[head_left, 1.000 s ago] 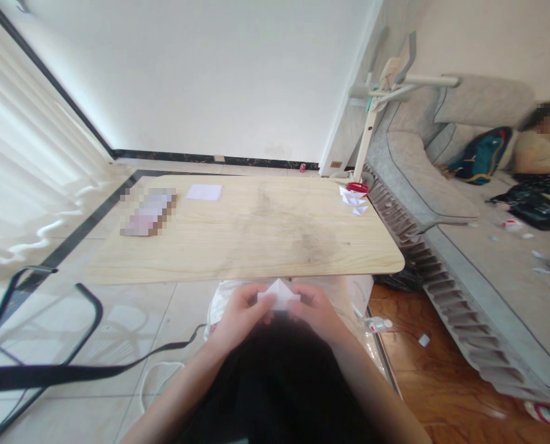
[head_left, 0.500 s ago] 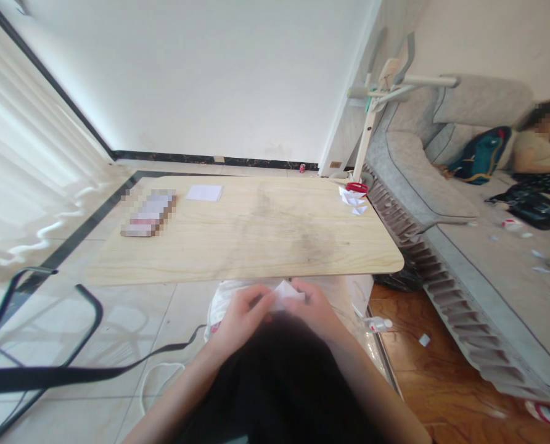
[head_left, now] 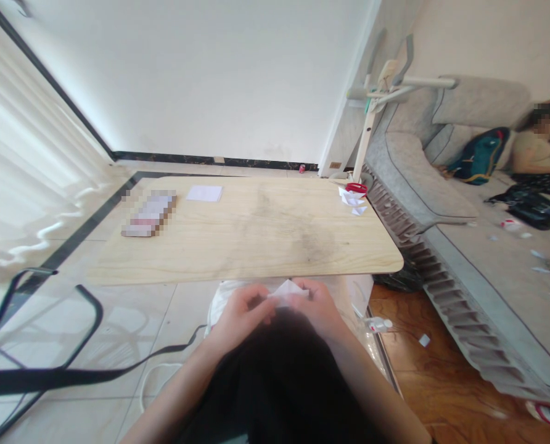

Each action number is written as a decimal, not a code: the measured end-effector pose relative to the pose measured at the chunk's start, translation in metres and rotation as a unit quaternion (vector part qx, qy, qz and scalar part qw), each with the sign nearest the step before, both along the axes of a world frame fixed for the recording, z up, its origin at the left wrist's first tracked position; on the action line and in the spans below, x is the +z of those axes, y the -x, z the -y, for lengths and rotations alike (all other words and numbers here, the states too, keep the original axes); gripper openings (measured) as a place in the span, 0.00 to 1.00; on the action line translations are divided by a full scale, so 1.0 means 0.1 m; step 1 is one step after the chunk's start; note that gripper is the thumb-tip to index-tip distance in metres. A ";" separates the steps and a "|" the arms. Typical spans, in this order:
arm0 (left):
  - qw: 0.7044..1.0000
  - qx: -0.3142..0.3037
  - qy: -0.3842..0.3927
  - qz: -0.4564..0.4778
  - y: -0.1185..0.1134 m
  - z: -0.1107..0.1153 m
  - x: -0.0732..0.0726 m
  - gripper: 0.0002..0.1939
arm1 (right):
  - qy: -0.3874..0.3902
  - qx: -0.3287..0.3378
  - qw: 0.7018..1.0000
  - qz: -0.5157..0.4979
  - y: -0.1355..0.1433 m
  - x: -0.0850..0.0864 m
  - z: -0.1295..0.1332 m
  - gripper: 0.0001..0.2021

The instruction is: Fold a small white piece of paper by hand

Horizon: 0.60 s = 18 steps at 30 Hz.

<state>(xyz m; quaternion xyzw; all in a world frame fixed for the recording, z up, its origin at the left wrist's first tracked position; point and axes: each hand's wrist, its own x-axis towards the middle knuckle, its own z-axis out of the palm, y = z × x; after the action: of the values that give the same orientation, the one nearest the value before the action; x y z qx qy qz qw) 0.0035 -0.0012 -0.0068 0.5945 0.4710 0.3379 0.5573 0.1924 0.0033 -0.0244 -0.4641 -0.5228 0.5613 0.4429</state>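
A small piece of folded white paper (head_left: pixel 288 290) is held between my two hands, just below the near edge of the wooden table (head_left: pixel 201 246). My left hand (head_left: pixel 247 310) pinches its left corner with thumb and fingers. On the other side, my right hand (head_left: pixel 317 303) grips the right part, its thumb over the front. The paper's peak points up and away from me. Its lower part is hidden by my fingers and the dark clothing on my lap.
White sheets (head_left: pixel 205 193) lie at the table's back left, near a blurred-out flat object (head_left: pixel 150 213). Folded paper pieces (head_left: pixel 352 198) and red-handled scissors (head_left: pixel 357 189) sit at the back right corner. A person (head_left: pixel 536 145) sits on the grey sofa (head_left: pixel 483 246) at right.
My left hand has shifted slightly left and the folded paper looks wider between my hands. My right hand has moved a little to the right. The things on the table stay put.
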 end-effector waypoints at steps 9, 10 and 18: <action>0.993 0.094 0.018 0.076 -0.06 0.02 -0.05 0.15 | 0.048 -0.067 0.989 -0.124 0.05 -0.12 -0.01 0.09; 0.991 0.109 0.011 0.073 -0.06 0.02 -0.04 0.15 | 0.051 -0.074 0.986 -0.142 0.04 -0.13 -0.01 0.10; 0.992 0.109 0.016 0.065 -0.08 0.02 -0.04 0.16 | 0.058 -0.079 0.979 -0.179 0.04 -0.05 -0.02 0.09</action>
<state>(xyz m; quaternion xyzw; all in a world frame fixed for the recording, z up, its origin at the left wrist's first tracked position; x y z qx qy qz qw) 0.0113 -0.0036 -0.0110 0.5079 0.5010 0.4267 0.5558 0.1882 0.0055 -0.0297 -0.4211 -0.3635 0.6276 0.5447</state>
